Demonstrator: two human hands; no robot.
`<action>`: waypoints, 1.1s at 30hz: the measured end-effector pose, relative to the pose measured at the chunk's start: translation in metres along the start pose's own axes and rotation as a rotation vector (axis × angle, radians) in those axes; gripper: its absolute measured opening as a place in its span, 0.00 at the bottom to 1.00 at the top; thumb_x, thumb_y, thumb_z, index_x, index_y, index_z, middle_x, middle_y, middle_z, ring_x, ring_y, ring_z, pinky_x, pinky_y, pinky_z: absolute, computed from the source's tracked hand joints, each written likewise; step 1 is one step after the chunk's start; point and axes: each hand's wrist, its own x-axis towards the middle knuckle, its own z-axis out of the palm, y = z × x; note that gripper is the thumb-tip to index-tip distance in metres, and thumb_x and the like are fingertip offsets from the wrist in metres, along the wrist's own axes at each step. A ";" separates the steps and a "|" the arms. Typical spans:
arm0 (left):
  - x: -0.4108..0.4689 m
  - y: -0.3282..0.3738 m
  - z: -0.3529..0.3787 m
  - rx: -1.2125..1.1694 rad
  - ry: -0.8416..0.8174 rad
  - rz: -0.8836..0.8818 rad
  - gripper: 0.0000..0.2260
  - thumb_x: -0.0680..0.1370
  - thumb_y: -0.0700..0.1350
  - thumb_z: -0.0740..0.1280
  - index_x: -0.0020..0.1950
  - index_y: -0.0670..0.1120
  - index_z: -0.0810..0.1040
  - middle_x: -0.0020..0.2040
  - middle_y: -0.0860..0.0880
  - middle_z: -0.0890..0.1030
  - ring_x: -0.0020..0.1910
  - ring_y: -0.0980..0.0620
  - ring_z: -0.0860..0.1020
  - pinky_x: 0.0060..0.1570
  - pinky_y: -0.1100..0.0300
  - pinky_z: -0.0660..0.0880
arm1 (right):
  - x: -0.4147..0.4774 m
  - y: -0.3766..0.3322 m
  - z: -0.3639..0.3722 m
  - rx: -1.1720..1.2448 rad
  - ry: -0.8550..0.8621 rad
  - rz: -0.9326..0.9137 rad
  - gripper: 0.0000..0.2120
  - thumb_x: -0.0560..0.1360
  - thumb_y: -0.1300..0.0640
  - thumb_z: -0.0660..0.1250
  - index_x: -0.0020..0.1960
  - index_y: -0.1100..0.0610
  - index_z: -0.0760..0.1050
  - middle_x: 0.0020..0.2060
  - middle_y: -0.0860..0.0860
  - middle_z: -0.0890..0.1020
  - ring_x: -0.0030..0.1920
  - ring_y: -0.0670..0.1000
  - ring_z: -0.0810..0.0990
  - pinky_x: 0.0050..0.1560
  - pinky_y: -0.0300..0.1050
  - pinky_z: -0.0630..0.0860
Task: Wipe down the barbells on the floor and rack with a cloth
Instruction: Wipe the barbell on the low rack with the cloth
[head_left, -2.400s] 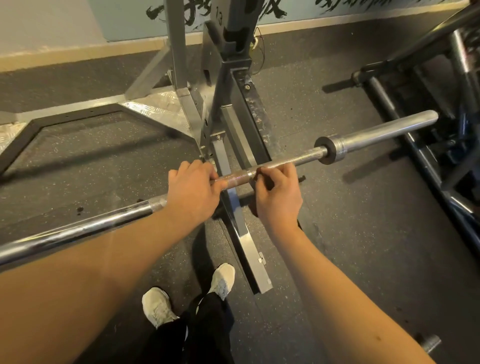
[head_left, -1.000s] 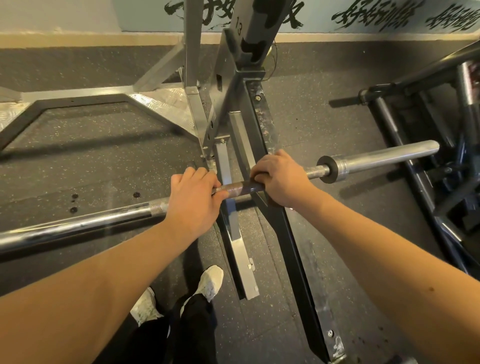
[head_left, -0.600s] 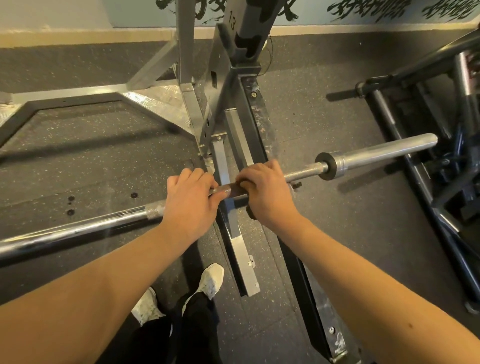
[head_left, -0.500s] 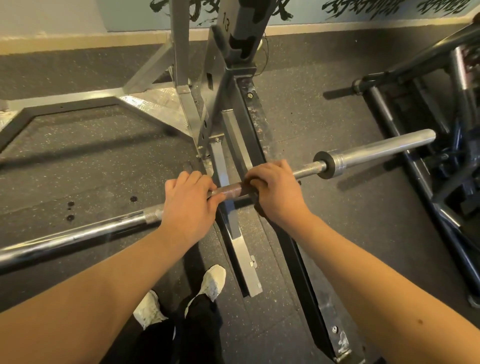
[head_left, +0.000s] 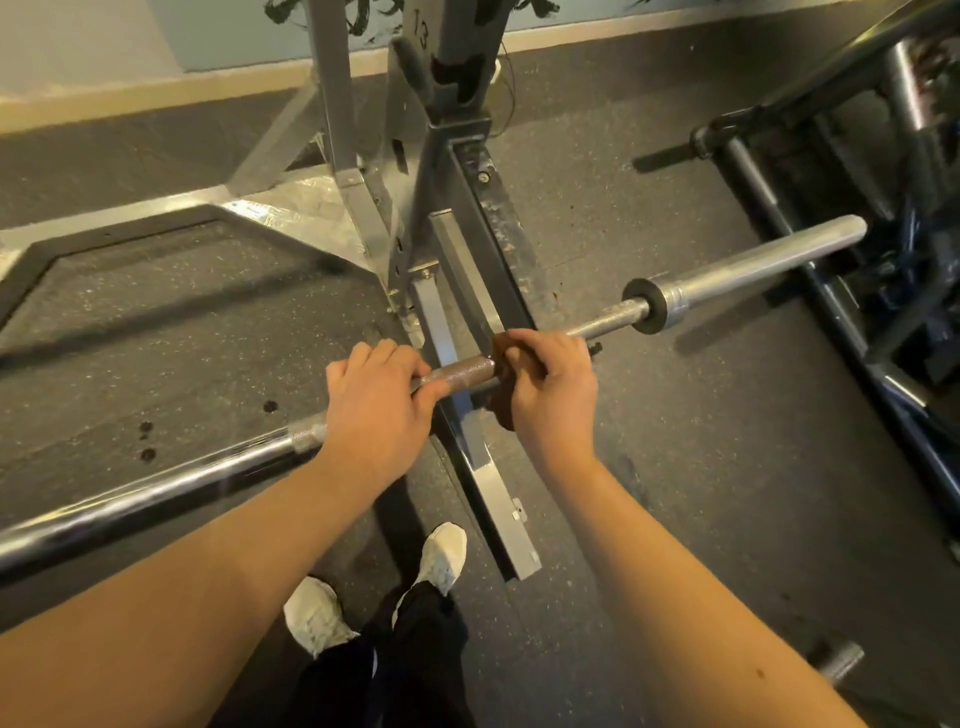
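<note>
Two hands on that barbell (head_left: 608, 321) or one? And where is it compared to the rack (head_left: 441, 171)? — op

Both. The left hand (head_left: 374, 410) is wrapped over the shaft just left of the rack's long base rail, and the right hand (head_left: 550, 384) is just right of that rail. They're close but not touching. The right one has its fingers curled round a small brownish cloth (head_left: 500, 345) bunched on the bar, mostly hidden under the hand. The bar crosses over the rail, up off the floor, on the near side of the rack's upright. Can't tell if anything besides the hands carries it. — reply

What's the metal like? — op

The knurled patch (head_left: 462, 371) between the hands is rough and rusty brown. Left of the rack the shaft turns smooth, mirror-shiny chrome. Right of the rack there's a black round collar (head_left: 644, 304), then a matte silver sleeve (head_left: 753, 260). The rack itself is grey square tubing, scuffed, with a diamond-plate gusset (head_left: 291, 208) at its foot and "13" on the upright. — reply

And the room? — op

Dark speckled rubber floor (head_left: 701, 467), with a pale wall (head_left: 78, 36) and a beige skirting strip (head_left: 156, 91) behind the rack. A dark tubular frame (head_left: 769, 208) stands right of the rack. White shoes (head_left: 441, 556) are on the near side of it. — reply
</note>
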 end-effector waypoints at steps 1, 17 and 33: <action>0.000 0.000 0.000 -0.001 0.004 -0.001 0.11 0.82 0.57 0.65 0.59 0.52 0.79 0.56 0.53 0.76 0.58 0.52 0.69 0.63 0.53 0.60 | 0.000 0.000 -0.001 0.015 0.034 0.035 0.10 0.79 0.62 0.69 0.58 0.53 0.83 0.51 0.43 0.80 0.55 0.45 0.74 0.57 0.25 0.66; -0.001 0.003 -0.001 0.005 0.025 0.011 0.13 0.83 0.56 0.64 0.61 0.51 0.79 0.57 0.52 0.76 0.58 0.51 0.69 0.63 0.53 0.62 | -0.009 0.003 0.018 0.046 0.155 0.209 0.14 0.81 0.54 0.70 0.66 0.53 0.78 0.56 0.43 0.67 0.60 0.48 0.72 0.59 0.34 0.73; 0.000 -0.003 0.002 -0.016 0.022 0.019 0.09 0.82 0.54 0.66 0.59 0.52 0.79 0.54 0.53 0.74 0.54 0.56 0.65 0.58 0.56 0.59 | -0.002 0.002 0.006 0.285 0.231 0.354 0.09 0.81 0.65 0.66 0.58 0.55 0.79 0.57 0.50 0.74 0.55 0.39 0.78 0.60 0.39 0.79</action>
